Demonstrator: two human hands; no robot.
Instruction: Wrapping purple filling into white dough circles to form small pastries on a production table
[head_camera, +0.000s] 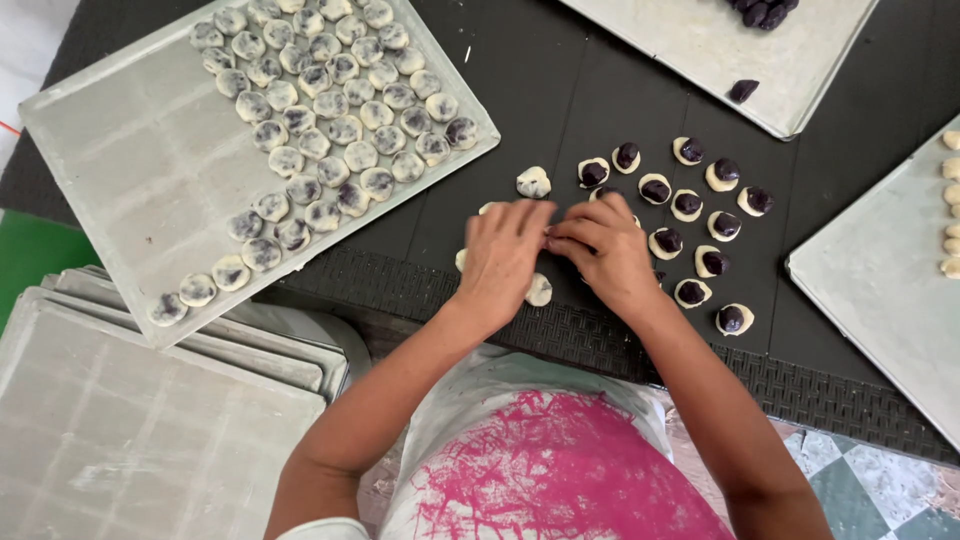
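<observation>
both hands meet at the middle of the dark worktop, fingertips touching. the left hand lies knuckles up with fingers curled down; the right hand pinches toward it. what they press is hidden beneath the fingers, so i cannot tell how firmly either grips. just right of them lie open dough discs, pale flat rounds each topped with a dark purple ball of filling. one closed dough ball, pale with purple showing through, sits just beyond the hands. the tray at the far left corner carries rows of closed balls.
</observation>
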